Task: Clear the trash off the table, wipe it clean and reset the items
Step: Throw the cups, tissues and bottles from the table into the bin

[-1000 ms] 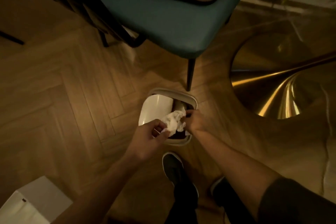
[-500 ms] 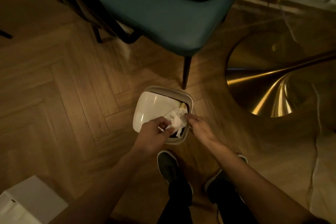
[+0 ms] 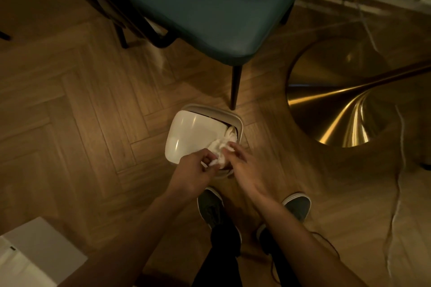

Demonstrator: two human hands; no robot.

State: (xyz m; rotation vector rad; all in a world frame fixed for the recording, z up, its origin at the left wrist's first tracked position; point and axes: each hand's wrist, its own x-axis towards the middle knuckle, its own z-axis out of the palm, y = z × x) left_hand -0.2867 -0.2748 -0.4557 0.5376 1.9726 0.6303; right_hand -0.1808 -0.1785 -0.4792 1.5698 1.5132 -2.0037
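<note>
Head camera looks down at two bare hands over a floor bin (image 3: 236, 119). The left hand (image 3: 193, 171) has its fingers curled, pinching a crumpled white tissue (image 3: 218, 150). The right hand (image 3: 243, 165), fingers nearly straight, presses its tips on the same wad. The tissue sits just beyond the knuckles, in the bin's mouth beside a tilted white lid (image 3: 190, 137). It looks feather-light, soft and easily torn; a loose pinch anywhere should do. The lid half covers the opening and may block the drop. Past the bin stands the leg (image 3: 235, 86) of a teal chair (image 3: 210, 11); right of the right hand, a brass table base (image 3: 345, 109) and a cable (image 3: 400, 170). Dark shoes (image 3: 211, 208) sit below the wrists.
</note>
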